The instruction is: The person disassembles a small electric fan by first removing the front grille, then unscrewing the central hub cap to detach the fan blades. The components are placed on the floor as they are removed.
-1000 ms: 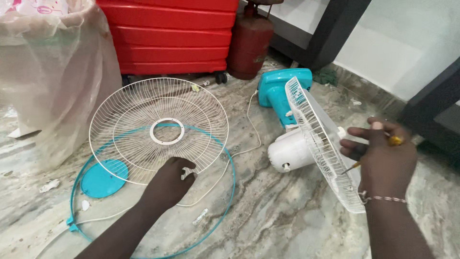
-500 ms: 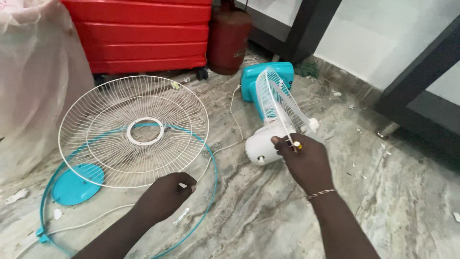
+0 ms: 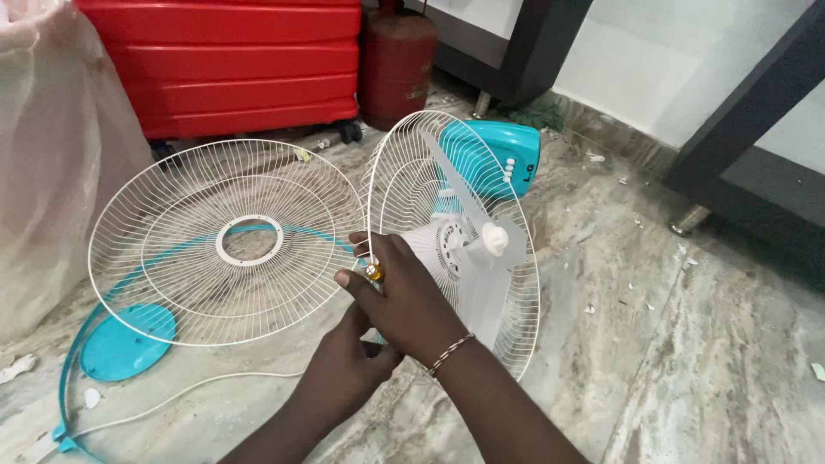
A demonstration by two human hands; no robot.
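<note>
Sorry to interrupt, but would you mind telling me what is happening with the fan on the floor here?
A person is working on a dismantled fan on a marble floor. The right hand grips the rim of the rear wire guard, which stands upright with the translucent blade mounted, and holds a small yellow-handled tool. The left hand sits just beneath it. The loose front guard lies flat to the left over a teal rim ring, beside a teal round cap.

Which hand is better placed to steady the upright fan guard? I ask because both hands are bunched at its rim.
Probably the right hand: it already grips the rear guard at its left rim, with a yellow-handled tool tucked in its fingers. The left hand sits lower, partly hidden beneath it.
</note>
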